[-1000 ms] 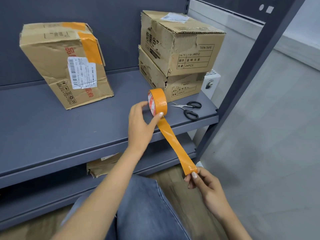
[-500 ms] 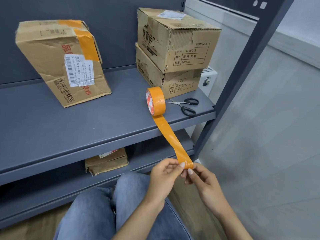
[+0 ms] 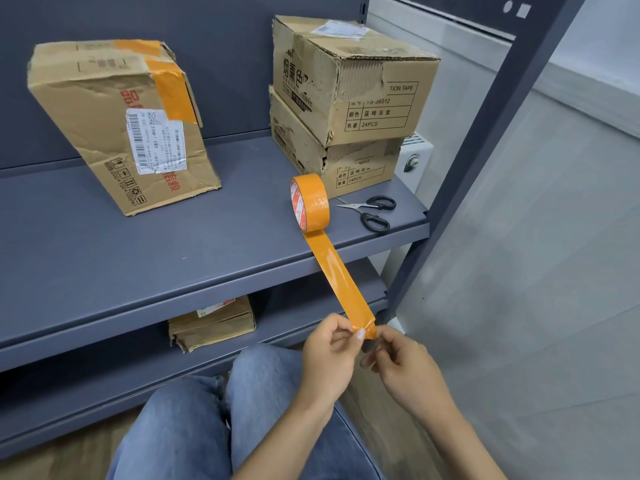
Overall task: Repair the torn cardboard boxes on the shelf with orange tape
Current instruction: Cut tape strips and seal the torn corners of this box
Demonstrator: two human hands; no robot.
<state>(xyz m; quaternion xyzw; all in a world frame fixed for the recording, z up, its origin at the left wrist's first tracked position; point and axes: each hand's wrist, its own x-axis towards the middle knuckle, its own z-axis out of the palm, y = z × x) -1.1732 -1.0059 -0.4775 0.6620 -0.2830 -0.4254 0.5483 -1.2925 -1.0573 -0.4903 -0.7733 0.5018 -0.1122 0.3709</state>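
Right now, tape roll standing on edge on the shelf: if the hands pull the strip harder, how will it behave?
The tape roll stands on its rim, so it will probably roll or tip. It looks light; nothing holds it. The strip, pinched by both hands, looks floppy and sticky.

You're in a storeroom: grey metal shelving (image 3: 207, 271) holds worn shipping cartons (image 3: 346, 98) against a bare wall.

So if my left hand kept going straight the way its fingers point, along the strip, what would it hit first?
Probably the shelf edge. The left hand pinches the strip's free end, and the strip runs up over that edge to the roll. Depth is hard to judge from this single view.
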